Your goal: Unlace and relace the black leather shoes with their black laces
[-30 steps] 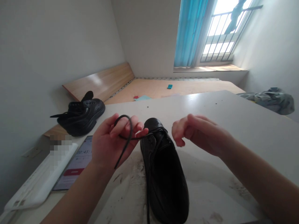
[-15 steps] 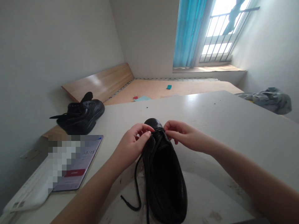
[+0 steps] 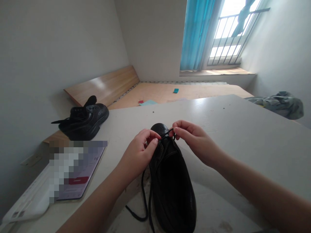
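Observation:
A black leather shoe (image 3: 173, 187) stands on the white table with its toe pointing away from me and its dark opening towards me. My right hand (image 3: 188, 134) pinches a black shoelace (image 3: 167, 132), drawn up taut just over the front of the lacing. On the opposite side, my left hand (image 3: 143, 145) grips the shoe's lacing edge between thumb and forefinger; whether lace is also under those fingertips is hidden. Loose lace hangs down the shoe's left side, and one end curls on the table.
Another black shoe (image 3: 85, 119) with its tongue raised sits at the table's far left. Nearer me lie a phone (image 3: 84, 178) with a lit screen, partly blurred out, and a white object (image 3: 31, 200). A wooden surface (image 3: 204, 90) lies beyond the white table (image 3: 255, 139).
My right hand has lifted slightly, pulling a stretch of shoelace up from the shoe's front. My left hand stays at the lacing edge. The loose lace by the shoe's left side has shifted a little.

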### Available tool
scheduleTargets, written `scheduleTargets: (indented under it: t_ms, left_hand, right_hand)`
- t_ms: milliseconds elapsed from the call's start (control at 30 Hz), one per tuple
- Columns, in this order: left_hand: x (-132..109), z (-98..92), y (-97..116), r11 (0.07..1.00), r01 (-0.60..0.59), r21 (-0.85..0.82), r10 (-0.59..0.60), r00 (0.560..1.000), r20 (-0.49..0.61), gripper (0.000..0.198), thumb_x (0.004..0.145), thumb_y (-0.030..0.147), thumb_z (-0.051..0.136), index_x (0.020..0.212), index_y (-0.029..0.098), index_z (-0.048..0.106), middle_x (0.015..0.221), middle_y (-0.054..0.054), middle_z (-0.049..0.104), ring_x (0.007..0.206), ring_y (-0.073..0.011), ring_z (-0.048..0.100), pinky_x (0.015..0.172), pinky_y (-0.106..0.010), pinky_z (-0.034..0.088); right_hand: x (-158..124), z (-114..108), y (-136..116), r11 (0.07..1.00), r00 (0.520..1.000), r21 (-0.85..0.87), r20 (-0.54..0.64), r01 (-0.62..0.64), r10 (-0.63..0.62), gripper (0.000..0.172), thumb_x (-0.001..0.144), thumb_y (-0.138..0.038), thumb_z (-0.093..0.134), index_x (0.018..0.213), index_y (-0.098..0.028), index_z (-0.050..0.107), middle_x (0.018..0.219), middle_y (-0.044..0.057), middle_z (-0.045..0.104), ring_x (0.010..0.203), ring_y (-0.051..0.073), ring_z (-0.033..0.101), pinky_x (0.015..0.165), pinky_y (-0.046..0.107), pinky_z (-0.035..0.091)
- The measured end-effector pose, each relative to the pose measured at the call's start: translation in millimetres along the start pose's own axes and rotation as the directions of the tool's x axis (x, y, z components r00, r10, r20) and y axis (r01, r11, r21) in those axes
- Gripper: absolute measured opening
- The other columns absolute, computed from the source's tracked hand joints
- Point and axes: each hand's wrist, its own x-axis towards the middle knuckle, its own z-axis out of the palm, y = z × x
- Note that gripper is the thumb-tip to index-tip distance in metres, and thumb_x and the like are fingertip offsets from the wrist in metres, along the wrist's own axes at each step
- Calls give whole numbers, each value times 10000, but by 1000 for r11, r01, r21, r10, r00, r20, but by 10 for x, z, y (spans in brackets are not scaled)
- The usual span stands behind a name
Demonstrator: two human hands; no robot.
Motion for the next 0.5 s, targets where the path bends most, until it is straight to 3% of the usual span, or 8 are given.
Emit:
scheduleTargets:
  t_ms: [67,167,233,333,500]
  left_hand:
    - [-5,-2,-7,999,-31,43,32,999,-16,185,893,293,470,905,195,626,898,-31,645,802,-192,598,712,-322,462]
    - [-11,0,-19,994,-58,90,60,998,-24,186,907,297,462,910,204,622,900,-27,638,813,-195,592,730,-328,456]
    - [-11,3,-26,992,-64,111,66,998,-23,186,914,300,454,915,209,616,901,-25,633,825,-199,589,743,-334,451]
    - [-9,6,-33,988,-78,137,82,996,-24,191,922,301,440,910,211,608,917,-32,632,874,-212,589,773,-347,444]
    - [-21,0,-25,986,-85,145,89,996,-17,179,916,292,441,914,218,603,915,-29,636,873,-207,591,750,-333,448]
  right_hand:
    - [-2,2,2,978,996,193,58,-82,72,200,897,-382,577,841,-197,524,785,-5,554,749,128,519,733,272,421]
    - [12,-61,-39,847,972,481,171,-227,163,209,882,-342,635,780,-203,515,652,-45,437,646,107,432,671,242,395]
    - [33,-141,-108,770,965,582,171,-260,197,205,883,-304,610,735,-211,504,561,-69,301,552,108,323,636,256,392]
    - [57,-276,-258,741,978,646,44,-183,203,177,899,-248,521,724,-225,503,556,-75,179,496,105,144,549,267,343]
    - [48,-406,-472,891,964,454,-231,-14,132,209,932,-225,408,765,-262,529,610,-41,162,517,134,115,483,288,176]
